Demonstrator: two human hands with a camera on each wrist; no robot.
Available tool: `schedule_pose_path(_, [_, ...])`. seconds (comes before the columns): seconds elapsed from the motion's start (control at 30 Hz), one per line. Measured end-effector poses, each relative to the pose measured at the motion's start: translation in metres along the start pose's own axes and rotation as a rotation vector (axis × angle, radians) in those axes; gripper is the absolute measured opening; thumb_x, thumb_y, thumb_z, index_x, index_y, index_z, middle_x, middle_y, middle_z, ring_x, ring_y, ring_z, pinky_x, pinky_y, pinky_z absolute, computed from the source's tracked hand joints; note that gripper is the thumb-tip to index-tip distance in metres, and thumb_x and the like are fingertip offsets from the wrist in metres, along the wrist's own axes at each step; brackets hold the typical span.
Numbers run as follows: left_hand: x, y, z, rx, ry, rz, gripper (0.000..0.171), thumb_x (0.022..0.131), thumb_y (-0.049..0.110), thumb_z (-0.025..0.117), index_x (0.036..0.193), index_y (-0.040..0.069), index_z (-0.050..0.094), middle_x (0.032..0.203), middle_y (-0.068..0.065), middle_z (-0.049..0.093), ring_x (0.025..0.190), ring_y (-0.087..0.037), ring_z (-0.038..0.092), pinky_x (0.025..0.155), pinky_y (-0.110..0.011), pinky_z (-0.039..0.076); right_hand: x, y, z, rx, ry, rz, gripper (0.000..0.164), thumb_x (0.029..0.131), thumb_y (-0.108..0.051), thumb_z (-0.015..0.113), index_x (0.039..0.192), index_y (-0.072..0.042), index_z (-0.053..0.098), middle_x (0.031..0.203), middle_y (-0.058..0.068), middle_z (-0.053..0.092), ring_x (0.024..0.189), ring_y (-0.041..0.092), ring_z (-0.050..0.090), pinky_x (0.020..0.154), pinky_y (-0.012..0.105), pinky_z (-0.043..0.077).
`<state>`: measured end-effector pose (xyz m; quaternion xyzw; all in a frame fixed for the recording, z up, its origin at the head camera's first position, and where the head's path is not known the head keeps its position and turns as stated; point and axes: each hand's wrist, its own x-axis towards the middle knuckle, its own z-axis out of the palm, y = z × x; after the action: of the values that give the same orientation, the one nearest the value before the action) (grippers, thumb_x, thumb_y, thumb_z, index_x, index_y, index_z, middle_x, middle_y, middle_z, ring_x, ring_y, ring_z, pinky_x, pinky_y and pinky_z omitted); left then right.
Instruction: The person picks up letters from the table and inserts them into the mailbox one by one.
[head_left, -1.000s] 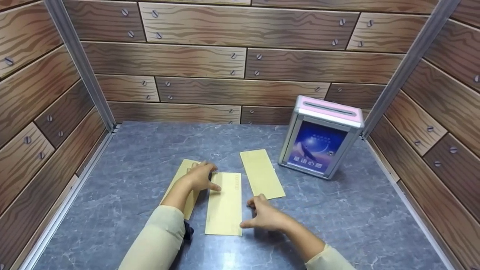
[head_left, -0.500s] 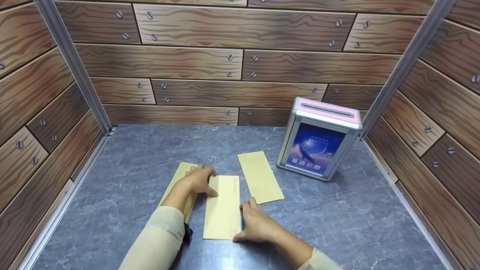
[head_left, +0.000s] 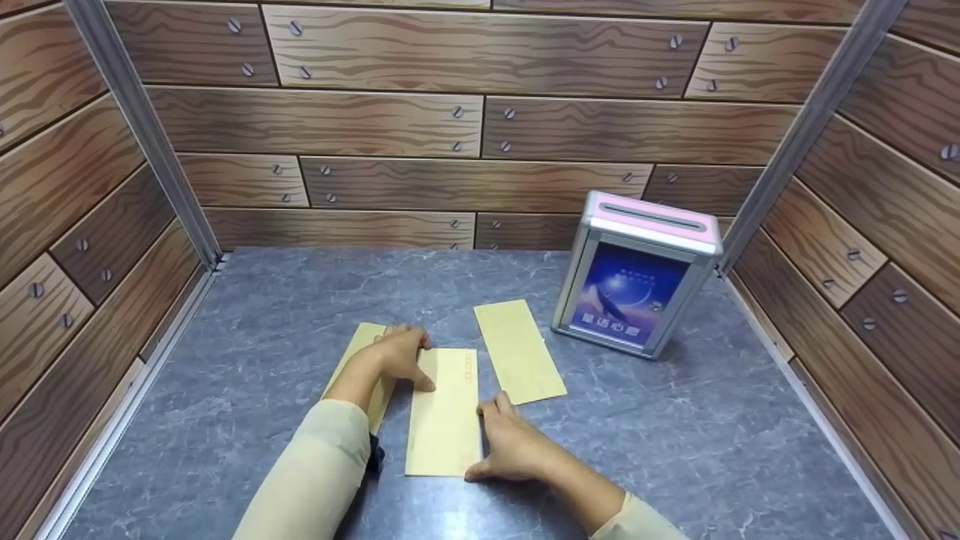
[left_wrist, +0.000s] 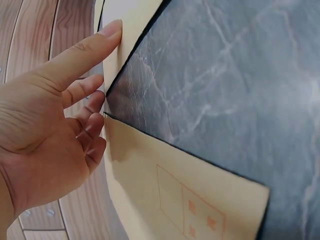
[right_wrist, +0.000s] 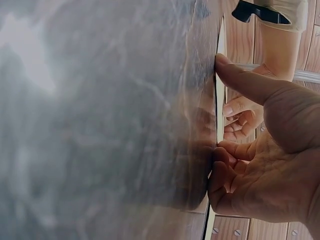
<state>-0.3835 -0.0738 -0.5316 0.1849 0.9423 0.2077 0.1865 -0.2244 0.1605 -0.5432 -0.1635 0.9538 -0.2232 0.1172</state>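
Flat on the table before me lies a yellow paper envelope (head_left: 442, 420) with small red postcode boxes near its top right. My left hand (head_left: 397, 356) is at its upper left corner, the thumb resting on the paper and the other fingers loosely bent. At the lower right edge, my right hand (head_left: 514, 442) touches the envelope with spread thumb and fingertips. A second envelope (head_left: 364, 336) lies partly hidden beneath my left hand and forearm; its red print shows in the left wrist view. The third envelope (head_left: 520, 352) lies slanted beyond my right hand.
A silver-framed box (head_left: 630, 292) with a blue picture front, a small lock and a slotted pink top stands at the back right. Wood-patterned walls (head_left: 390, 124) enclose the grey marbled table (head_left: 720, 435) at the back and both sides.
My right hand has moved left and come up against the middle envelope's right edge. My left hand has stayed at the upper left corner. The view has shifted slightly.
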Motion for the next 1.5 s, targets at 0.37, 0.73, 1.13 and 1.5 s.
schedule_pose_path(0.37, [-0.002,-0.007,-0.002,0.008,-0.010,-0.028,0.071,0.074,0.044,0.100,0.123,0.013,0.059,0.131,-0.013,0.060,0.126,-0.036,0.053,0.116,-0.064,0.042,0.002,0.000,0.003,-0.002,0.001,-0.021,0.102,0.070,-0.043,0.103,0.145,0.003,0.051,0.123,0.008,0.046,0.108,0.024,0.057,0.104,0.046,0.058])
schedule_pose_path(0.73, [-0.011,-0.012,-0.005,-0.284,0.053,0.102,0.049,0.091,0.013,0.088,0.126,0.013,0.054,0.136,-0.016,0.063,0.118,-0.030,0.064,0.104,-0.050,0.054,0.001,0.001,0.001,0.003,-0.002,0.002,0.103,0.069,-0.042,0.104,0.146,0.003,0.052,0.126,0.010,0.046,0.110,0.026,0.058,0.107,0.048,0.058])
schedule_pose_path(1.13, [-0.026,-0.017,-0.018,-0.738,0.022,0.160,0.037,0.103,0.001,0.067,0.134,0.011,0.047,0.131,-0.016,0.055,0.098,-0.023,0.067,0.081,-0.038,0.066,0.004,0.011,-0.003,0.118,0.053,0.031,0.072,0.075,-0.024,0.101,0.128,0.000,0.059,0.123,0.013,0.051,0.109,0.028,0.062,0.104,0.051,0.058])
schedule_pose_path(1.5, [-0.036,-0.008,-0.024,-0.927,0.070,0.188,0.041,0.105,0.001,0.066,0.140,0.010,0.047,0.135,-0.017,0.058,0.103,-0.025,0.071,0.082,-0.037,0.066,0.003,0.018,-0.007,0.227,0.042,-0.061,0.016,0.100,-0.007,0.073,0.101,-0.008,0.058,0.096,0.005,0.064,0.086,0.014,0.055,0.074,0.030,0.047])
